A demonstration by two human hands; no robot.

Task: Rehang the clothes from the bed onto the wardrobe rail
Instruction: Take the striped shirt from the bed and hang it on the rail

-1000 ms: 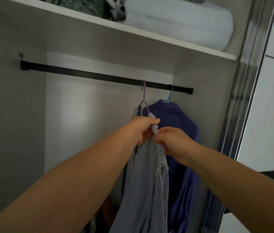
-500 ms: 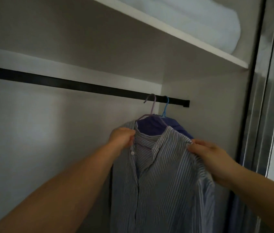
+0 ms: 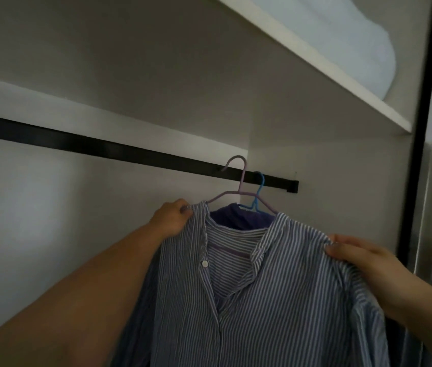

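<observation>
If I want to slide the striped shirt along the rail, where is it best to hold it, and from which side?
Probably grip the lilac hanger at its neck, just below the hook, reaching from the front. The striped shirt hangs facing you, and the bare neck stands clear above the collar, under the rail.

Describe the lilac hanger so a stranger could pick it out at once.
Follow the black rail under the shelf to its right end. Two hooks sit there; the lilac hanger is the left one and carries the striped shirt. The blue hanger beside it holds a purple garment behind.
</observation>
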